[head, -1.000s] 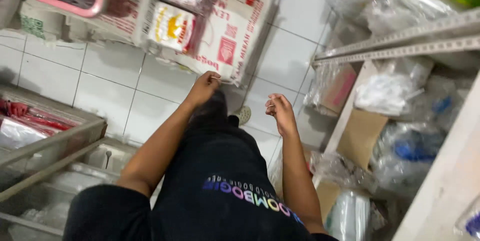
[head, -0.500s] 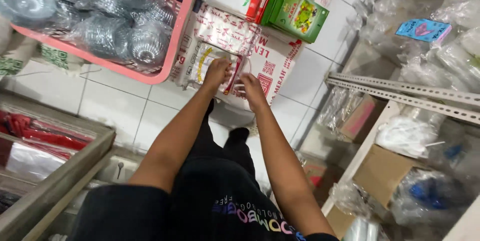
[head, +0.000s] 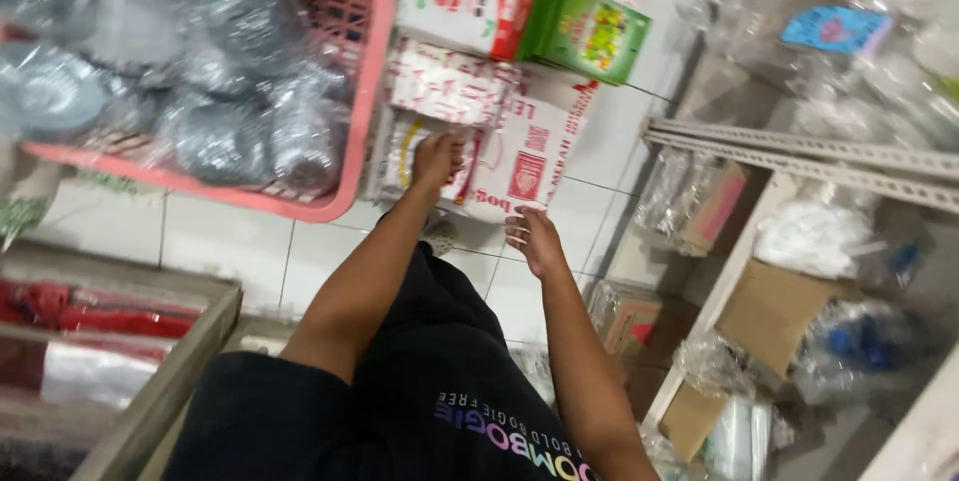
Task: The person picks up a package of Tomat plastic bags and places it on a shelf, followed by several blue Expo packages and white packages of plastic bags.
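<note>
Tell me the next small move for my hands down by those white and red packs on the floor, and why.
Probably close the left hand on the white and red printed pack beneath it. That hand lies on the pack with fingers spread, gripping nothing, while the right hand hovers open over the tiled floor beside the stack, free to support it.

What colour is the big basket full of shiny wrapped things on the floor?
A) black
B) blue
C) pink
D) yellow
C: the basket's rim is pink, curving around the clear-wrapped silvery items, beside the packets that the left hand reaches.
</note>
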